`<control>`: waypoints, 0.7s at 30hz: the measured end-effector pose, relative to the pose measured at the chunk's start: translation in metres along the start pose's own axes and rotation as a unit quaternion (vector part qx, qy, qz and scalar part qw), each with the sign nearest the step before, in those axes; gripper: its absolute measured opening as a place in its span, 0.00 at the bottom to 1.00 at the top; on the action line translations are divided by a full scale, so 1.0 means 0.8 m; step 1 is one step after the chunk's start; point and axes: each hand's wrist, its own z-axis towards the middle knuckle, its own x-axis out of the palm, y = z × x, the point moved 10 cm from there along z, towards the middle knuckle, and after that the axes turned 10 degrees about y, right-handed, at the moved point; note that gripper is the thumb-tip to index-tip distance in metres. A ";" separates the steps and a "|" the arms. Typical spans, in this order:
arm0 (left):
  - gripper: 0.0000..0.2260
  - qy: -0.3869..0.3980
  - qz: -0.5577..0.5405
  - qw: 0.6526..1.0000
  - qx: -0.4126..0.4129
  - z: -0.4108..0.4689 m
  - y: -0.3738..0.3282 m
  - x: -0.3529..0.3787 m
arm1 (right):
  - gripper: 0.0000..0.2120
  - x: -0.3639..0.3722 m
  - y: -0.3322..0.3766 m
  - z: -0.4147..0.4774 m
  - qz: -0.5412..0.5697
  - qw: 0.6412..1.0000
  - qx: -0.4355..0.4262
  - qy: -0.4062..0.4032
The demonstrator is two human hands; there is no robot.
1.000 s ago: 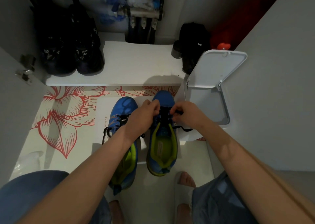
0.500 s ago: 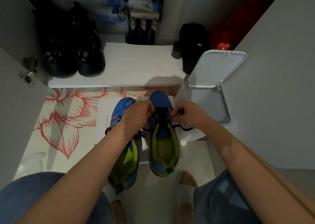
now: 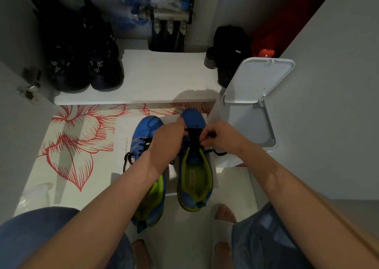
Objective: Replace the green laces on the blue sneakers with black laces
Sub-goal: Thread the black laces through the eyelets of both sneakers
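The left hand (image 3: 168, 139) and right hand (image 3: 220, 137) each pinched the black lace (image 3: 192, 132) over the blue sneaker (image 3: 194, 178); threading seemed underway, tightening likely next.

Both forearms are reaching forward, left grip (image 3: 168, 139) and right grip (image 3: 222, 137) curling in, pinching the black lace (image 3: 192, 134).

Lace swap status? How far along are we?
Done, apparently: the left sneaker already carries a black lace, ends loose; no green lace shows anywhere. In hand: left hand and right hand pinch the second black lace on the right sneaker. Left: finish threading that shoe, whose loose end trails beside it, and probably tie both.
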 end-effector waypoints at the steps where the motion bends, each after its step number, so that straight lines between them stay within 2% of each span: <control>1: 0.12 0.006 -0.009 1.000 -0.005 0.001 0.000 -0.001 | 0.04 0.000 0.001 -0.001 -0.004 1.000 -0.004 0.000; 6: 0.18 0.026 -0.155 0.987 -0.025 -0.003 0.013 -0.002 | 0.03 0.004 0.014 -0.002 -0.037 0.999 -0.026 0.007; 9: 0.18 0.037 -0.159 0.987 -0.006 -0.010 0.010 0.000 | 0.05 0.001 0.037 -0.004 -0.045 0.997 -0.059 -0.012; 12: 0.15 0.058 -0.138 0.989 -0.005 -0.008 0.008 0.002 | 0.06 0.009 0.056 -0.004 -0.103 0.992 -0.075 -0.008; 17: 0.14 0.035 -0.161 0.986 -0.008 -0.013 0.008 -0.005 | 0.06 -0.037 0.035 -0.009 0.041 0.996 -0.040 -0.070; 21: 0.13 0.047 -0.200 0.979 -0.007 -0.014 0.014 -0.004 | 0.08 -0.027 0.006 -0.012 -0.009 1.000 0.001 0.003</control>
